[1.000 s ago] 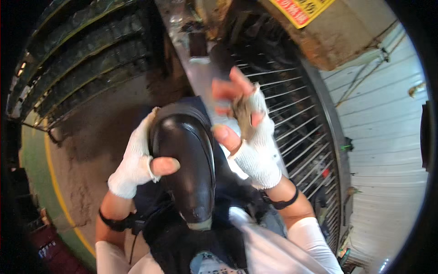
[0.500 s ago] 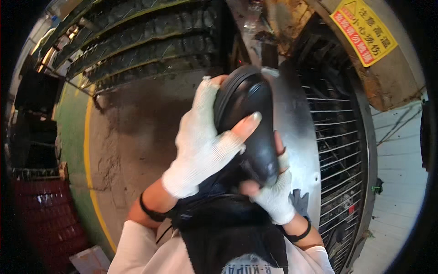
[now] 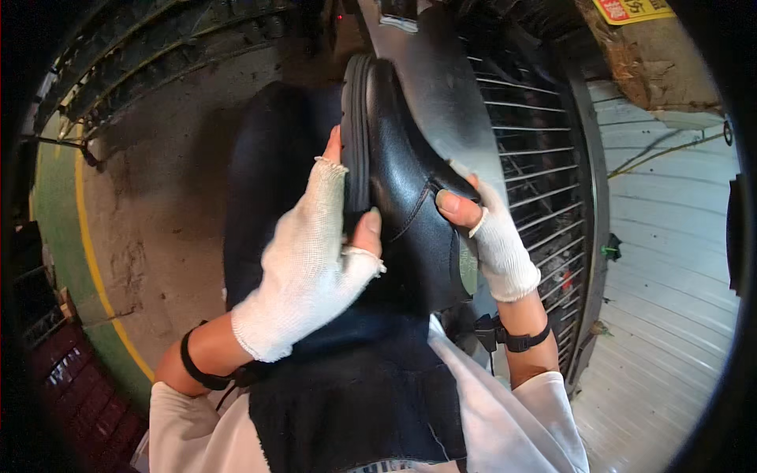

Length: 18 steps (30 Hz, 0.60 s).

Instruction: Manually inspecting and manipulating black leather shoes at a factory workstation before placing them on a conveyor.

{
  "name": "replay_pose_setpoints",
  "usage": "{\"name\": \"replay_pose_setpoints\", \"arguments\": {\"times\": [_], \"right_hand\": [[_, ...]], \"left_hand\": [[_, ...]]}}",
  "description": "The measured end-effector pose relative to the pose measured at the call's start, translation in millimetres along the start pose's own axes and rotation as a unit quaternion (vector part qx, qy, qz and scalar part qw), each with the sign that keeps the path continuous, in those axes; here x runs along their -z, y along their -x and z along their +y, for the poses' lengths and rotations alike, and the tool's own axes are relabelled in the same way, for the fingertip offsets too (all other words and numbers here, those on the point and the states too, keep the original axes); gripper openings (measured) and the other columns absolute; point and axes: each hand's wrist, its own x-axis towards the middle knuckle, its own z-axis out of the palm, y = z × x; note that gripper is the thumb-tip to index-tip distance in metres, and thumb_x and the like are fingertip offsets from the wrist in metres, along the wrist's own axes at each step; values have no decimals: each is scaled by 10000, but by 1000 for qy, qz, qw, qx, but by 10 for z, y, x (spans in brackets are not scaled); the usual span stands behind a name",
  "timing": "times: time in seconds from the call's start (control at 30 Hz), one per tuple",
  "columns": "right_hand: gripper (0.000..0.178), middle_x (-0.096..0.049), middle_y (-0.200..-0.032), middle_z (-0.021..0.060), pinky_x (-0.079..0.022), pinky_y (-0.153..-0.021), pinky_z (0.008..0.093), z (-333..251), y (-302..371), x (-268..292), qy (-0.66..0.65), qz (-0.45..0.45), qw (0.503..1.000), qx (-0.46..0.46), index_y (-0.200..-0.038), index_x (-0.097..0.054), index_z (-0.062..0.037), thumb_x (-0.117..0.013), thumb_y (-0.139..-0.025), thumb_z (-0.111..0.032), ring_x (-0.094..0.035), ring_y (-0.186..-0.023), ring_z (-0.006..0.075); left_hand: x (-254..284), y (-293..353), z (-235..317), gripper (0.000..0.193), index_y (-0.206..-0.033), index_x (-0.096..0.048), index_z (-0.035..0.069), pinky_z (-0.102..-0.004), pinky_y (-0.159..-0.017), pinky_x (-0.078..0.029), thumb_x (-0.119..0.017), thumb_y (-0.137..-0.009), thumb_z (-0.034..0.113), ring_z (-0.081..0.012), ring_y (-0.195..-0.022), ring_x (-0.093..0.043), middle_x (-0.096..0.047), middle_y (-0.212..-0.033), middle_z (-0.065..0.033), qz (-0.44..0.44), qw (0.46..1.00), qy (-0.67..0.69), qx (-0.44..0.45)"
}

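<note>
A black leather shoe (image 3: 402,158) is held up in front of me, toe pointing away and its ribbed dark sole turned to the left. My left hand (image 3: 307,244), in a white knit glove with bare fingertips, grips the sole side, its thumb at the sole's near part and its other fingers mostly hidden behind. My right hand (image 3: 497,236), gloved the same way, clasps the upper near the shoe's opening, thumb on the leather. The shoe's far side is hidden from view.
To the right of the shoe stand a smooth metal surface (image 3: 449,94) and a rack of metal bars (image 3: 536,169). Dark shelving (image 3: 173,55) fills the far left. A yellow line (image 3: 95,252) runs along the floor at left. A dark apron (image 3: 355,402) covers my lap.
The shoe has turned so its sole faces left and its side shows. My left thumb has left the upper for the sole edge; my right hand has shifted to the opening.
</note>
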Motion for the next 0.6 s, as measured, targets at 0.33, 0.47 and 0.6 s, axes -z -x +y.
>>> {"name": "replay_pose_setpoints", "arguments": {"times": [0.33, 0.47, 0.6], "right_hand": [[1041, -412, -1657, 194, -350, -1251, 409, 816, -85, -119, 32, -44, 977, 207, -1677, -282, 3, -704, -954, -616, -450, -1504, 279], [721, -437, -1674, 201, -360, -1241, 407, 523, -672, -378, -85, -169, 949, 252, -1664, -359, -6, -495, -1121, -460, -406, -1548, 250], [578, -630, -1476, 143, -450, -1143, 331, 457, -975, -443, 54, -32, 984, 165, -1564, -515, 21, -706, -1033, -102, -593, -1327, 177]], "left_hand": [[484, -515, -153, 832, -1504, -584, 27, -364, -1054, -528, -941, -794, 273, -300, -1219, -713, -688, -1411, -160, -121, 982, 145, -13], [721, -320, -601, 523, -1435, -687, 276, -463, -1186, -475, -611, -937, 133, -349, -1516, -483, -574, -1603, -24, -186, 901, -173, -351], [435, -40, -1064, 653, -1363, -745, 240, -502, -1282, -356, -684, -778, -41, -327, -1598, -360, -527, -1633, -34, -298, 927, -110, -201]]}}
